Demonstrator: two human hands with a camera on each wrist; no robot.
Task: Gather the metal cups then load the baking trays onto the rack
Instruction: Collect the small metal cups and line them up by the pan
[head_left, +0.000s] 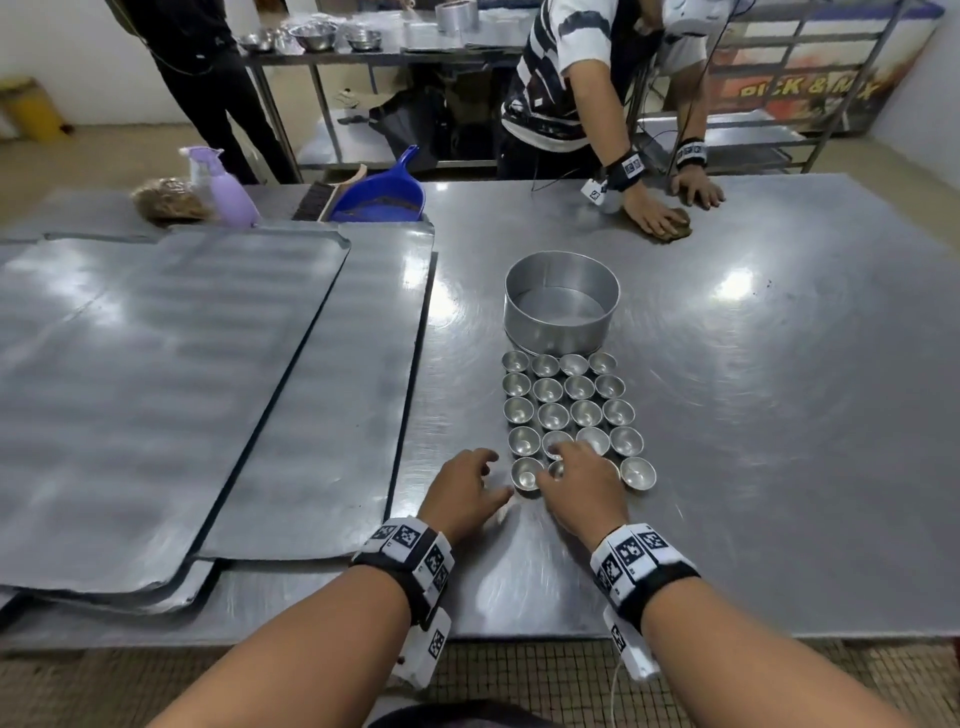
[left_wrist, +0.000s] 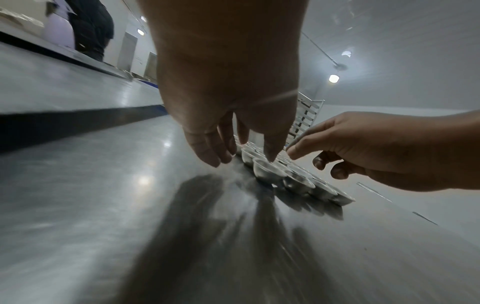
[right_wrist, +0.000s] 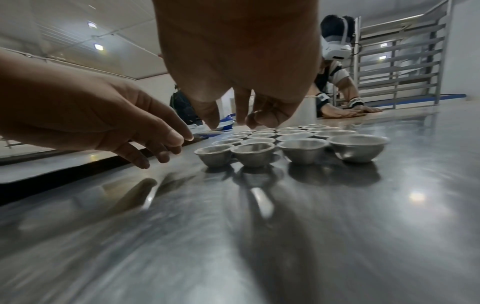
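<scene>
Nearest the viewer, both forearms reach forward over the steel desk (head_left: 727, 415), each wrist wrapped in a black band with printed square markers. The left hand (head_left: 470, 491) hovers palm down just left of the cups (head_left: 569, 415), its fingers (left_wrist: 207, 152) loosely spread and relaxed, tips pointing down toward the desk and holding nothing. The right hand (head_left: 584, 483) sits just beside it, palm down over the nearest row of cups (it hides one or two of them in the head view); its fingers (right_wrist: 265, 119) are slightly curled and apart, tips just above the rims, and no cup is gripped.

The small metal cups stand upright in a tidy block, four across and five rows deep, rims nearly touching. Right behind the block stands a round metal tin (head_left: 562, 301), open side up. To the left lie flat baking trays (head_left: 156, 389), overlapping in a low stack on the desk.

Farther back, at the desk's far left, sit a blue dustpan (head_left: 382, 195) and a purple spray bottle (head_left: 223, 189). At the far edge another person (head_left: 587, 73) leans with both hands on the desk, one pressing a brown cloth (head_left: 675, 228).
</scene>
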